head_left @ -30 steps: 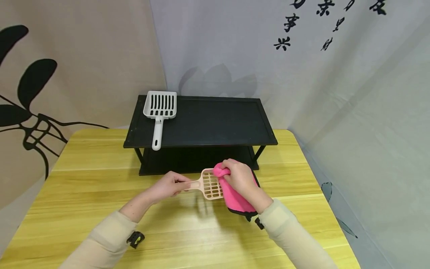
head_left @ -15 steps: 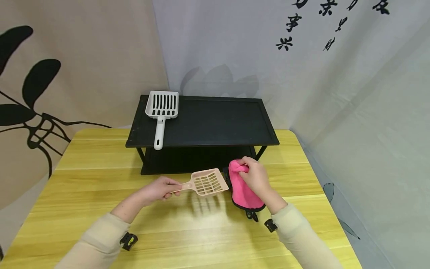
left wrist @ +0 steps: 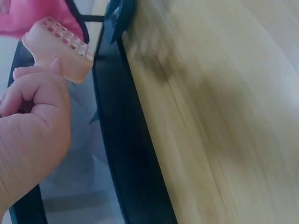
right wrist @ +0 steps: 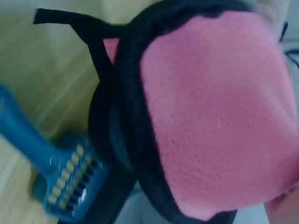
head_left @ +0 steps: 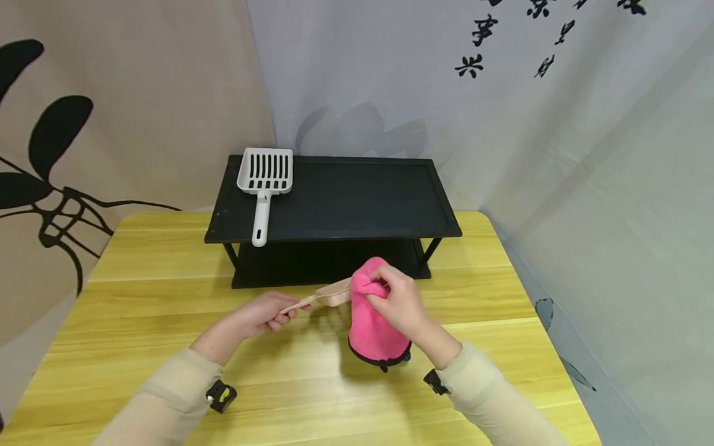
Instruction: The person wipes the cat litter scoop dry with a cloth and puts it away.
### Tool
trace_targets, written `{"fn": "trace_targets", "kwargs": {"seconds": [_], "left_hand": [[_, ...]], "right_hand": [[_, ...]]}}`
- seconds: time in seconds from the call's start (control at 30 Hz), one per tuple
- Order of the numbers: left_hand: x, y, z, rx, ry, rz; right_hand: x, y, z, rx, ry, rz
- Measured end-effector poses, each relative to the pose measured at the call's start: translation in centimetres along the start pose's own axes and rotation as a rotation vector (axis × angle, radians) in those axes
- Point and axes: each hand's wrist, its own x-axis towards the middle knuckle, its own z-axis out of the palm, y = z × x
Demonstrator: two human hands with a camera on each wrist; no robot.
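My left hand (head_left: pixel 269 314) grips the thin handle of a beige slotted litter scoop (head_left: pixel 336 291), which is turned nearly edge-on above the table. In the left wrist view the scoop's head (left wrist: pixel 58 42) shows its holes, and its far part overlaps a pink fleecy pouch (head_left: pixel 376 322). With thumb and fingers my right hand (head_left: pixel 398 301) pinches the upper part of this pouch, whose opening hangs downward. The right wrist view shows the pouch's black-bound rim (right wrist: pixel 135 93) and a black strap (right wrist: pixel 70 17). The scoop's tip is hidden behind the pouch in the head view.
A black two-tier rack (head_left: pixel 357 198) stands at the back of the wooden table (head_left: pixel 279 396). On its top left lies a white slotted scoop (head_left: pixel 264 179), handle forward. A blue slotted scoop (right wrist: pixel 65 172) lies near the rack, hidden in the head view.
The pouch first moved right, away from the scoop, then came back left over the scoop's tip. The scoop has turned from face-up to nearly edge-on.
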Motion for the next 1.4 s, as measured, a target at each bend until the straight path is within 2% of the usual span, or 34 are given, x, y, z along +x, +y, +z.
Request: {"fn": "trace_targets", "kwargs": {"seconds": [0.1, 0.2, 0.47, 0.7, 0.87, 1.0, 1.17, 1.27, 1.4], "left_hand": [[0.3, 0.4, 0.7, -0.02, -0.015, -0.001], [0.4, 0.6, 1.1, -0.038, -0.025, 0.001], [0.1, 0.9, 0.9, -0.054, -0.051, 0.016], [-0.2, 0.9, 0.4, -0.069, -0.075, 0.031], [-0.6, 0.8, 0.0, -0.041, -0.075, 0.045], [-1.0, 0.8, -0.1, 0.06, -0.039, 0.049], [-1.5, 1.0, 0.0, 0.309, 0.042, 0.106], [-1.6, 1.0, 0.0, 0.414, 0.059, 0.158], [-1.4, 1.0, 0.2, 0.554, 0.038, 0.244]], "right_hand": [[-0.3, -0.7, 1.1, -0.036, -0.056, 0.002], [-0.5, -0.8, 1.7, -0.076, -0.06, 0.021], [-0.5, 0.0, 1.8, -0.153, 0.01, 0.014], [-0.2, 1.0, 1.0, -0.137, 0.065, 0.054], [0.1, 1.9, 0.0, -0.131, 0.108, 0.089], [0.1, 2.9, -1.5, -0.079, 0.119, 0.168], [0.6, 4.1, -3.7, 0.014, 0.061, 0.294], [1.2, 4.3, -4.5, 0.025, 0.001, 0.298], [2.1, 3.5, -4.6, 0.006, -0.085, 0.242]]}}
